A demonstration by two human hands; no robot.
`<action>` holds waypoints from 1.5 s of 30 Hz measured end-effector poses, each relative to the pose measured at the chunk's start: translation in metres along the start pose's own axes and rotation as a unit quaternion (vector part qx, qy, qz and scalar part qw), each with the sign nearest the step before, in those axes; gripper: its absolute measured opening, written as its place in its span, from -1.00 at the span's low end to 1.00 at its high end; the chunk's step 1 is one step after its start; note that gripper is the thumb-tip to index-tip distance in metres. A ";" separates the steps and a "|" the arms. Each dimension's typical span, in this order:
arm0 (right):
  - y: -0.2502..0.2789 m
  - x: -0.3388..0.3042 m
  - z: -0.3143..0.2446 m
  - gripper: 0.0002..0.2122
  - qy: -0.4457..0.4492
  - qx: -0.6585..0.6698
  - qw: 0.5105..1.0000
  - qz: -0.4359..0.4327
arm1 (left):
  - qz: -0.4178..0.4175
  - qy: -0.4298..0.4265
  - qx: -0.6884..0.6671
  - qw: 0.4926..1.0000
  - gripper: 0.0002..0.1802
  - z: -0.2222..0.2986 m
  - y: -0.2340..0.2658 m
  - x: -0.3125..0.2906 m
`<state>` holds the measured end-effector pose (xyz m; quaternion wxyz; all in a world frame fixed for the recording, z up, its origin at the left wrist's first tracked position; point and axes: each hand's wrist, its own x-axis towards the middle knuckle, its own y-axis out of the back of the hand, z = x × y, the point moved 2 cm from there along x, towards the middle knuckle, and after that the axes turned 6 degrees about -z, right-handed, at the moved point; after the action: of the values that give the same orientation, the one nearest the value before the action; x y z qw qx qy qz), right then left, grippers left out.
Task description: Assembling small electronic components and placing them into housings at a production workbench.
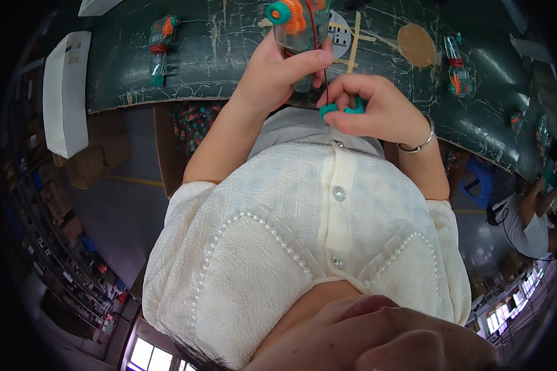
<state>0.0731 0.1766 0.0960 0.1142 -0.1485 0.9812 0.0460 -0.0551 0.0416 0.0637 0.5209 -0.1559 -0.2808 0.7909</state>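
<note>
My left hand (271,73) is wrapped round a clear plastic bottle-shaped unit (301,43) with an orange inner part and a teal round cap, held above the near edge of the table. A thin red cord (314,25) runs down the unit's side, and a dark line continues toward my right hand (377,102). Between the thumb and fingers of that hand is a small teal plastic piece (329,111). More teal shows under the curled fingers, partly hidden. The two hands are close together but apart.
On the dark green, scratched table (216,80) lie similar units with red cord wound round them, one at the left (161,49) and one at the right (457,67). A brown disc (416,45) and a white tray (68,93) are nearby. A box of parts (195,127) stands below. Another person (529,226) is at the far right.
</note>
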 end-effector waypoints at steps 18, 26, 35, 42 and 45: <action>0.019 0.032 0.033 -0.81 0.008 -0.171 0.930 0.325 | 0.121 -0.055 0.101 0.986 -0.52 0.010 0.017 -0.007; 0.017 0.043 0.056 -0.85 0.137 -0.306 0.883 0.329 | 0.122 -0.036 0.118 0.985 -0.33 0.008 0.016 -0.017; 0.015 0.032 0.039 -0.70 0.091 -0.319 0.892 0.307 | 0.168 -0.059 0.341 0.923 -0.21 0.006 0.013 -0.022; 0.014 0.019 -0.008 -0.42 0.061 -0.046 0.964 0.254 | 0.089 -0.067 0.391 0.913 -0.09 0.008 -0.010 -0.023; 0.013 0.019 -0.011 -0.35 0.037 -0.104 0.965 0.238 | 0.042 -0.014 0.370 0.928 -0.05 0.010 -0.017 -0.022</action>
<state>0.0498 0.1820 0.1029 0.0477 0.0762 0.9816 0.1685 -0.0388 0.0241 0.0807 0.5038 0.0478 0.0313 0.8619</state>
